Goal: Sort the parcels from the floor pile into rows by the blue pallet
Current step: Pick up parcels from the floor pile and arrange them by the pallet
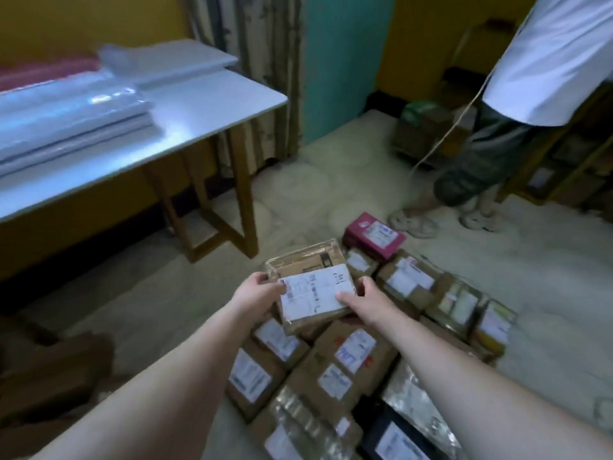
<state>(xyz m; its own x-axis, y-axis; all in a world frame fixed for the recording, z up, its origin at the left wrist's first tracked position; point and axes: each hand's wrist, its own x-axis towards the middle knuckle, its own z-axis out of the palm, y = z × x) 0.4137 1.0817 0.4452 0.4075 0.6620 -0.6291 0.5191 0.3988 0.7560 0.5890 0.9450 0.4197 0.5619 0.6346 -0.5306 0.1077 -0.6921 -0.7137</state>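
Over pale floor [331, 194] strewn with parcels, we grip a flat taped parcel [315, 295] at its side edges, left hand [257, 295] and right hand [366, 302] curled round; it looks light, stiff, slick-wrapped.

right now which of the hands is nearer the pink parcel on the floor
Right. The right hand grips the held parcel on the side toward the pink parcel, which lies beyond it. The left hand grips the opposite edge, farther away.
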